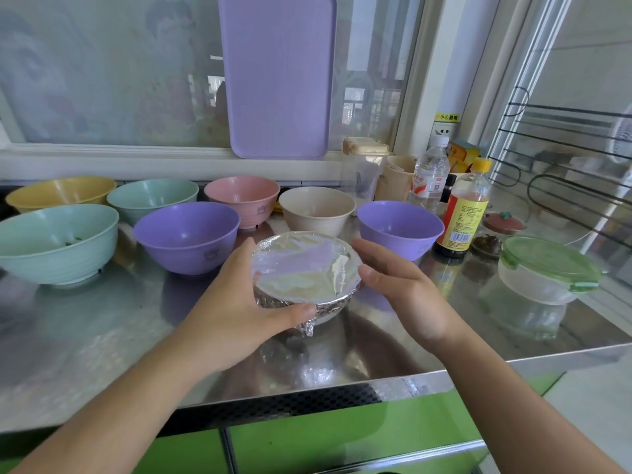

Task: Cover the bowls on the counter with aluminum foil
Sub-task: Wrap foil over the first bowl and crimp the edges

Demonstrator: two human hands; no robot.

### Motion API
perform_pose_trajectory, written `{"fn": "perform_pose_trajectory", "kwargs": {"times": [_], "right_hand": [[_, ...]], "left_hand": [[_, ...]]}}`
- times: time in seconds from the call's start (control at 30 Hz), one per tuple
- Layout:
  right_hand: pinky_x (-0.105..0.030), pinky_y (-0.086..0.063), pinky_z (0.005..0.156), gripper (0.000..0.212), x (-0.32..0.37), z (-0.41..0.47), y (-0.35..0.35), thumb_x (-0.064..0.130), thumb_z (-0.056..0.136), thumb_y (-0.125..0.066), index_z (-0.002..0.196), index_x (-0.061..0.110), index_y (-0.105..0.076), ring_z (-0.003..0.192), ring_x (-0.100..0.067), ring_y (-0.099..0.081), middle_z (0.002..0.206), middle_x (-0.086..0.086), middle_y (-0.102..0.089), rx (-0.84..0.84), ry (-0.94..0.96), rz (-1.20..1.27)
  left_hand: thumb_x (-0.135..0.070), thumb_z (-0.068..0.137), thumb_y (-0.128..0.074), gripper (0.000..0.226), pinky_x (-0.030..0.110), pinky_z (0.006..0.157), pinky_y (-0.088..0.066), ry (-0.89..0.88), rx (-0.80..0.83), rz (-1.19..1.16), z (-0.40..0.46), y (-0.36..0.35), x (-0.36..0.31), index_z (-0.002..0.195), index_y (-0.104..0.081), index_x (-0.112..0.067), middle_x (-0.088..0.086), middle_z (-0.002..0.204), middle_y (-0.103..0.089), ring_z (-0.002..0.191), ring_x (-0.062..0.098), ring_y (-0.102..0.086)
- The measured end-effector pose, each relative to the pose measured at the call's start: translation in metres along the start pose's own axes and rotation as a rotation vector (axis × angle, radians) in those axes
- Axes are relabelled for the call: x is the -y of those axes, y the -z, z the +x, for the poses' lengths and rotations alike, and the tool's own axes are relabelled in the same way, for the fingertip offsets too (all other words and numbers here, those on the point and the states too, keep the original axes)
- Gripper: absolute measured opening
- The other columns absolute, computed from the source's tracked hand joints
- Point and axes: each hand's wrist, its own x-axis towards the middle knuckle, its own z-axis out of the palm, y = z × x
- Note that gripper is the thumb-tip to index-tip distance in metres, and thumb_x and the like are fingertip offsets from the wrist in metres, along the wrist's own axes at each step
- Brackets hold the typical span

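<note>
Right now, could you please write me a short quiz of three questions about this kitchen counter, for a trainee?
1. True or false: the small bowl wrapped in aluminum foil is held by both hands, the left hand and the right hand.
2. How many uncovered plastic bowls stand behind it?
A. five
B. seven
C. nine
3. Fill in: the round clear container at the right has a ____ lid.

Key: 1 true; 2 B; 3 green.
</note>
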Motion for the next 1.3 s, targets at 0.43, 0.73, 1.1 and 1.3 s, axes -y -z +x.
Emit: {"fn": "perform_pose_trajectory", "kwargs": {"times": [0.43,0.73,1.1,1.3], "right_hand": [[-0.029,-0.051,0.109,0.069,-0.01,0.007,0.007,-0.013,0.085,-0.074,0.14,0.026,-0.055,0.133,-0.011,-0.062,0.137,0.011,-0.07,0.088,-0.007,-0.026],[-0.05,-0.04,0.122,0.084,-0.018,0.007,0.005,0.003,0.079,-0.089,0.153,0.018,-0.051,0.137,-0.014,-0.06,0.14,0.006,-0.069,-0.004,0.001,-0.175],[-0.036,-0.039,0.057,0.046,-0.01,0.006,-0.008,0.036,0.092,-0.067,0.102,-0.008,-0.058,0.064,-0.026,-0.05,0.075,-0.011,-0.059,-0.253,-0.074,0.144],[-0.04,-0.048,0.057,0.032,-0.012,0.01,-0.02,0.011,0.099,-0.069,0.122,-0.003,-0.052,0.063,-0.029,-0.06,0.079,-0.02,-0.063,-0.311,-0.186,0.212]], "left_hand": [[-0.057,0.066,-0.092,0.081,0.051,0.117,-0.041,0.062,0.133,-0.304,-0.002,0.016,0.016,0.134,-0.056,-0.034,-0.013,0.138,-0.066,0.133,0.014,-0.059],[-0.058,0.061,-0.093,0.073,0.049,0.111,-0.047,0.077,0.087,-0.304,0.0,0.008,0.01,0.123,-0.06,-0.036,-0.015,0.126,-0.071,0.123,0.009,-0.065],[-0.062,0.059,-0.094,0.08,0.047,0.113,-0.045,0.082,0.081,-0.281,0.001,0.01,0.014,0.126,-0.058,-0.038,-0.018,0.131,-0.069,0.128,0.008,-0.062],[-0.057,0.06,-0.093,0.074,0.047,0.111,-0.046,0.077,0.094,-0.268,0.001,0.009,0.012,0.122,-0.06,-0.035,-0.017,0.127,-0.071,0.124,0.008,-0.064]]}}
